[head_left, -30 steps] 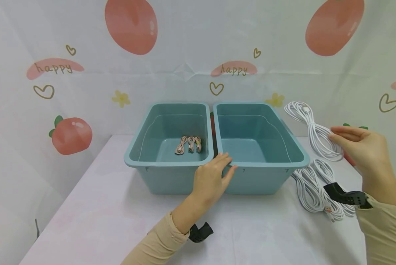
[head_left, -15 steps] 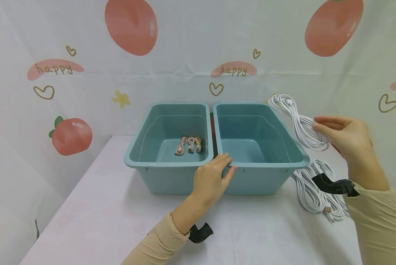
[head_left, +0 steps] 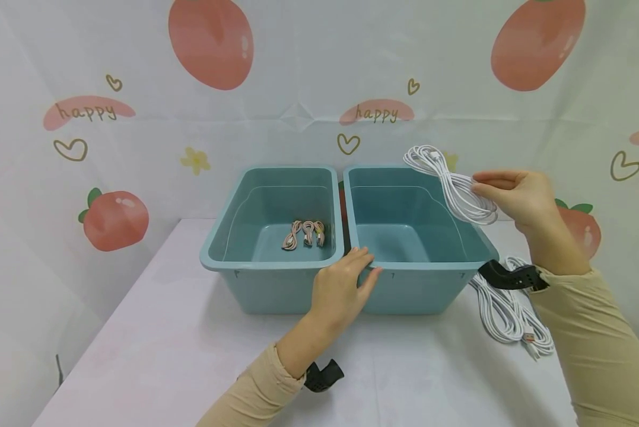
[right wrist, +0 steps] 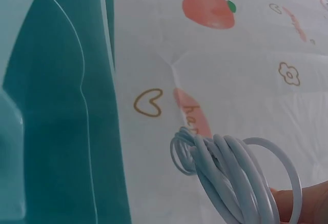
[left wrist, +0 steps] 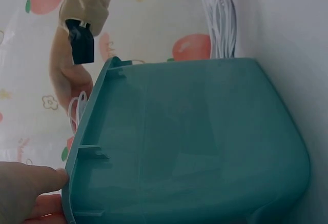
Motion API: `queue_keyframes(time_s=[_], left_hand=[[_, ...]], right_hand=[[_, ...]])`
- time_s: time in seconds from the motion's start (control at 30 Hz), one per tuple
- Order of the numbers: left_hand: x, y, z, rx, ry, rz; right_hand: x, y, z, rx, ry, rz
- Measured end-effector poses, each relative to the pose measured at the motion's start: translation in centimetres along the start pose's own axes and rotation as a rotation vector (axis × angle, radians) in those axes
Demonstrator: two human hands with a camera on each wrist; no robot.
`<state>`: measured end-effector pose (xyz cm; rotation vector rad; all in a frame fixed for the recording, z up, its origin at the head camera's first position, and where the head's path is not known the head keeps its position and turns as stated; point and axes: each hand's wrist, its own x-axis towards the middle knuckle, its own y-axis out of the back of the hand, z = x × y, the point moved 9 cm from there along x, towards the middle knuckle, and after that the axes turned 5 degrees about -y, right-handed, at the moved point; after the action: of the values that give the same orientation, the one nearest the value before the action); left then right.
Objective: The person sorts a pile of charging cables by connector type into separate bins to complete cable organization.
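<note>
My right hand pinches a coiled white cable between thumb and fingers, over the right side of the right blue-green plastic bin. The coil hangs slanted, its tied far end up and to the left, and shows large in the right wrist view as a loose white bundle. My left hand grips the front rim of the right bin near its left corner. In the left wrist view, the left thumb lies against that rim with fingers behind it. No cable shows inside the right bin.
A matching left bin stands beside it, holding several small bundled brownish cables. More coiled white cables lie on the table right of the bins. A printed cloth backdrop hangs close behind.
My right hand has carried the white cable coil leftward and slightly up, from beside the right bin to over it. The left hand and both bins stay put.
</note>
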<state>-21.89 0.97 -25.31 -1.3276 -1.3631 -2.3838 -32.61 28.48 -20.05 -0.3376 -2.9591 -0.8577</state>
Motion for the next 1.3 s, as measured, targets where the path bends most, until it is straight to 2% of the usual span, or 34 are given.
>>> queue_keyframes(time_s=[0.17, 0.47, 0.83, 1.07, 1.3], left_hand=[[0.0, 0.1, 0.0, 0.006, -0.005, 0.014], [0.0, 0.1, 0.0, 0.002, -0.003, 0.006], [0.0, 0.2, 0.0, -0.006, 0.001, 0.009], [0.1, 0.1, 0.0, -0.005, 0.004, 0.002], [0.0, 0.1, 0.0, -0.004, 0.008, -0.007]], right_hand=[[0.9, -1.5, -0.8, -0.048, -0.002, -0.039], [2.7, -4.2, -1.6, -0.017, -0.046, -0.133], [3.7, -7.2, -2.8, 0.027, -0.030, -0.234], [4.7, -8.6, -3.5, -0.052, 0.024, -0.249], [5.4, -10.0, -3.5, -0.085, 0.026, -0.259]])
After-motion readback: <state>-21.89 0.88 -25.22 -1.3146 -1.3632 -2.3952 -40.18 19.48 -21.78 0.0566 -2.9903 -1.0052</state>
